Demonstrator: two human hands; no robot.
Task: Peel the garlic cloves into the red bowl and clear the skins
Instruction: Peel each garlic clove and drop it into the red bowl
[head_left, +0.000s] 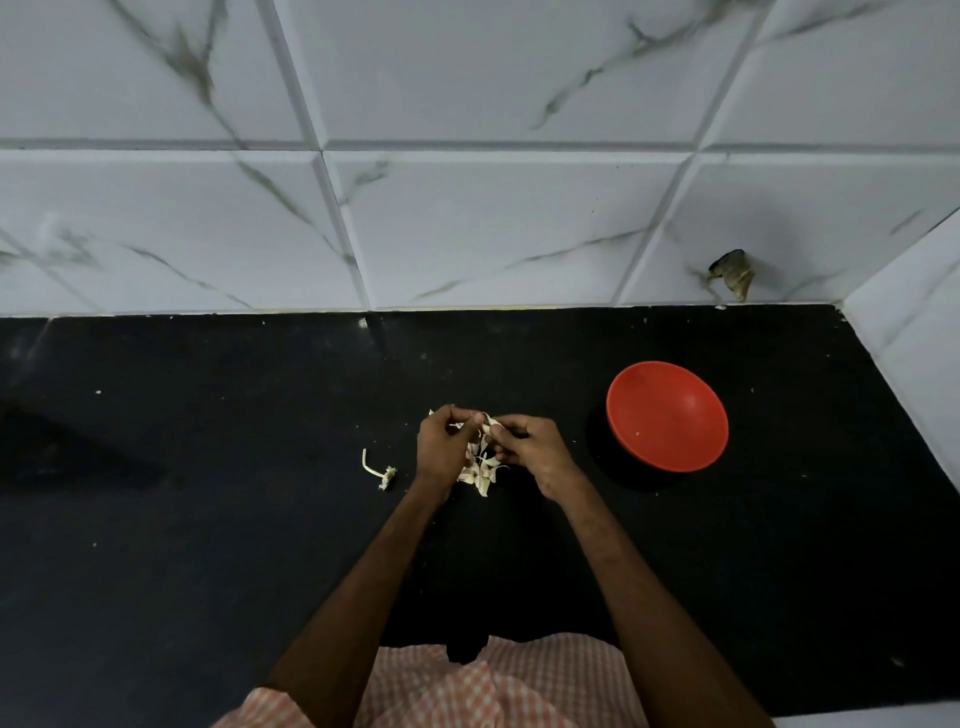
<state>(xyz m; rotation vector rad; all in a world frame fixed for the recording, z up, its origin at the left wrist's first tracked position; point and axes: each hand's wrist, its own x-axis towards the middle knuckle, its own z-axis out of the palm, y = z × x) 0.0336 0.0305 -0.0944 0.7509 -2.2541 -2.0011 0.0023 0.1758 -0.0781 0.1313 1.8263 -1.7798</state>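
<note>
1. Pinching at the same small piece, the left hand (441, 447) and the right hand (535, 452) meet fingertip to fingertip just above the counter. Both have their fingers curled in tight round a garlic clove (488, 423), which is mostly hidden between them.
2. The step in hand looks like peeling. Which fingers hold the clove and which pull at the skin cannot be told.
3. A clove is likely light, firm and a little slippery once bare, so it is best held by its fat middle. The skin is thin, dry and tears easily, so I would lift it from the pointed tip or the root end and strip it lengthwise.
4. Directly under the hands lies a pile of skins (480, 475), pale and curled, resting on the counter. Whether unpeeled cloves are mixed in cannot be made out.
5. Just left of the left hand, apart from the pile, lies a dry stalk (376, 470) with its root end.
6. The red bowl (667, 415) stands to the right of the right hand, near but not touching. It looks almost bare, with only a pale speck (635, 432) inside, so most of the peeling seems to lie ahead.
7. The black counter (208, 519) carries scattered pale flecks and will need wiping once the loose skins are gathered.
8. Behind it rises a tiled wall (467, 223).
</note>
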